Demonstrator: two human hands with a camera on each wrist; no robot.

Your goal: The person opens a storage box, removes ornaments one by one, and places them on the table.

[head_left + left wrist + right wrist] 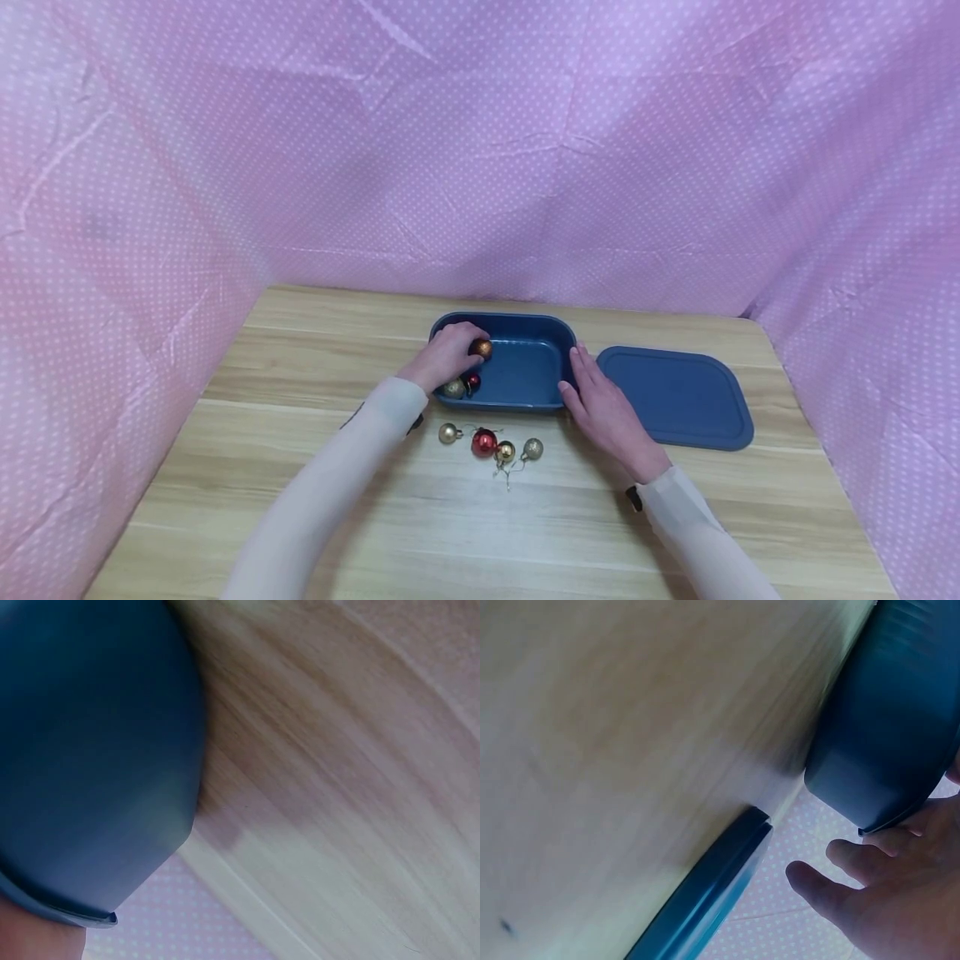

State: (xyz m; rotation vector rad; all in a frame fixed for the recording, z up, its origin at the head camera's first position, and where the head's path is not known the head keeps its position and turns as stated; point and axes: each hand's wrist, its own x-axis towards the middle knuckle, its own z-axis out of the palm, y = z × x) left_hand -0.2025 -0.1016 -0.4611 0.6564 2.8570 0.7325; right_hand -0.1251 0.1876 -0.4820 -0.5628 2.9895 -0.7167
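A blue rectangular box [525, 375] stands without its lid on the table. My left hand [444, 354] reaches over its left end and holds a copper-coloured Christmas bauble [482, 348] between fingers and thumb, inside the box. Below that hand, a glittery gold bauble [453, 388] and a small dark red one [473, 381] lie in the box's near left corner. My right hand [603, 408] rests against the right rim, fingers extended; the right wrist view shows these fingers [821, 889] beside the box's outer wall. The left wrist view mostly catches the box's side [97, 750].
In front of the box lie a pale gold bauble [447, 432], a shiny red one [483, 442], a shiny gold one [506, 452] and a glittery one [532, 449], with loose strings. The blue lid [675, 400] lies flat at the right. Pink dotted cloth [480, 167] surrounds the wooden table.
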